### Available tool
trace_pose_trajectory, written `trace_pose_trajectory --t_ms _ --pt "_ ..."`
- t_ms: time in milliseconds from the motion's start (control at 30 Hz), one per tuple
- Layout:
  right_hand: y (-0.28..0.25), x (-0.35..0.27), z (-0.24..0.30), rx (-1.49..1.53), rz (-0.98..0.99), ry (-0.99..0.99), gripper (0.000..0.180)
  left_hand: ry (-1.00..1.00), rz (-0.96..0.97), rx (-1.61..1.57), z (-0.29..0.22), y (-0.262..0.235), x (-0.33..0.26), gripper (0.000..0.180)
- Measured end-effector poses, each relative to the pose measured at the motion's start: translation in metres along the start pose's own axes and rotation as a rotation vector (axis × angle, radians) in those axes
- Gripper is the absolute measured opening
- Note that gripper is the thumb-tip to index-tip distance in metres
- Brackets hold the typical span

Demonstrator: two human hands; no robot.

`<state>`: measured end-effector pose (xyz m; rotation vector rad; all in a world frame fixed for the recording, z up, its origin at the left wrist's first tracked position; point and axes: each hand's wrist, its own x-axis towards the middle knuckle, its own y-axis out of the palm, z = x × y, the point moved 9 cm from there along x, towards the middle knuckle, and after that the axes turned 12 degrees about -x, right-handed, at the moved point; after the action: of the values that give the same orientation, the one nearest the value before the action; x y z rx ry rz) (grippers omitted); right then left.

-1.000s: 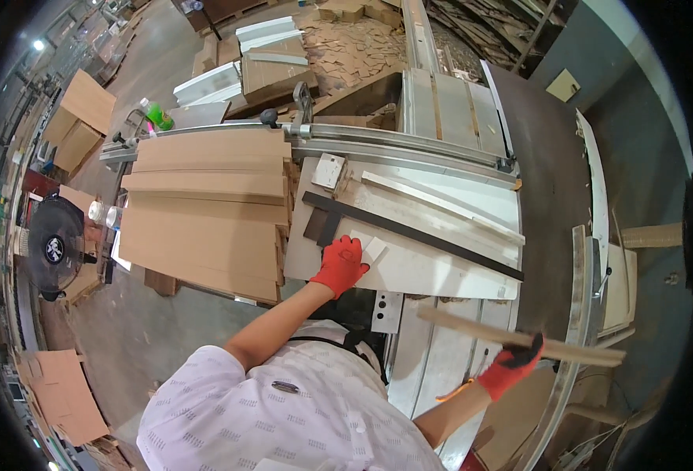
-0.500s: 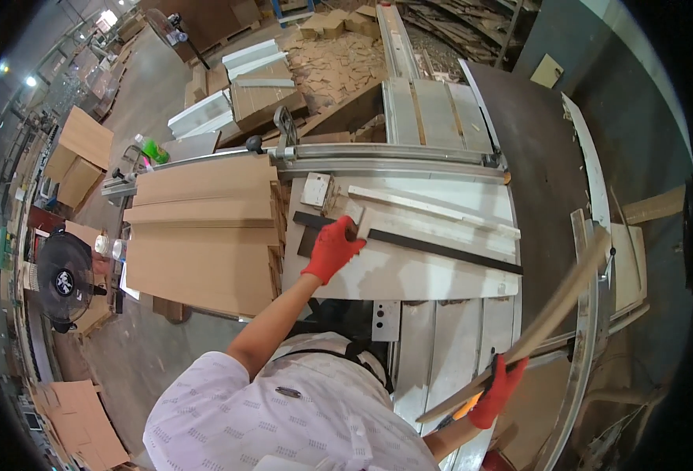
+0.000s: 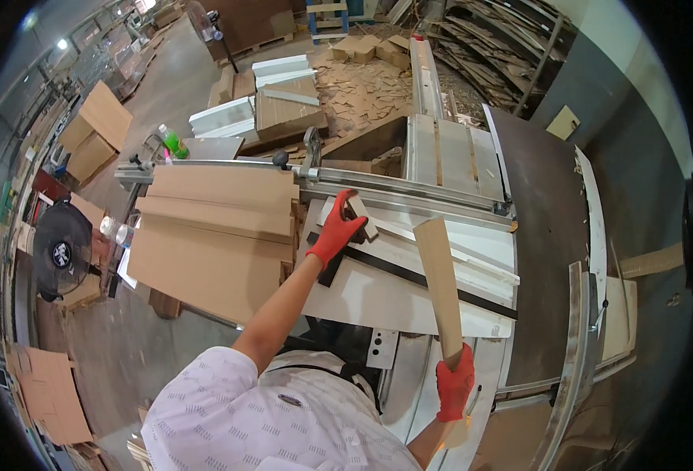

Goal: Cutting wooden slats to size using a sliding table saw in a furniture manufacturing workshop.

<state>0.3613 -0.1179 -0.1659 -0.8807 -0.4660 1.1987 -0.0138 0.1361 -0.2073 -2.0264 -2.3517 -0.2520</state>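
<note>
My left hand (image 3: pixel 337 234), in a red glove, reaches over the left part of a white board (image 3: pixel 386 294). Its thumb and fingers curve round a small pale block (image 3: pixel 362 217), partly hidden by the glove. A long black strip (image 3: pixel 393 271) lies slantwise across the board, passing beside this hand. Beyond it, a white strip (image 3: pixel 472 265) runs roughly alongside. My right hand (image 3: pixel 455 382), also red-gloved, is closed round the near part of a tan wooden strip (image 3: pixel 441 282), which rises over the board with its far end tilted away from me.
Stacked brown panels (image 3: pixel 213 243) lie left of the board. A metal fence rail (image 3: pixel 409 196) crosses behind it, with a clamp (image 3: pixel 311 153) on it. Right of the board is a dark tabletop (image 3: pixel 547 196). A black fan (image 3: pixel 62 251) stands far left; wood scraps (image 3: pixel 362 86) lie beyond.
The wooden strip in my right hand has swung left, from the right side to over the board. My left hand has moved slightly farther away. The whole view has shifted.
</note>
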Motion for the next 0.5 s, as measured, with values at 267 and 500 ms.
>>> trace_pose_trajectory --t_ms 267,500 --pt "0.011 -0.007 -0.015 0.02 0.046 0.026 0.046 0.152 -0.357 0.17 -0.002 -0.028 0.003 0.038" --pt "0.025 0.001 -0.031 -0.118 0.083 -0.024 0.049 0.17 -0.303 0.474 0.015 -0.016 -0.012 0.019"
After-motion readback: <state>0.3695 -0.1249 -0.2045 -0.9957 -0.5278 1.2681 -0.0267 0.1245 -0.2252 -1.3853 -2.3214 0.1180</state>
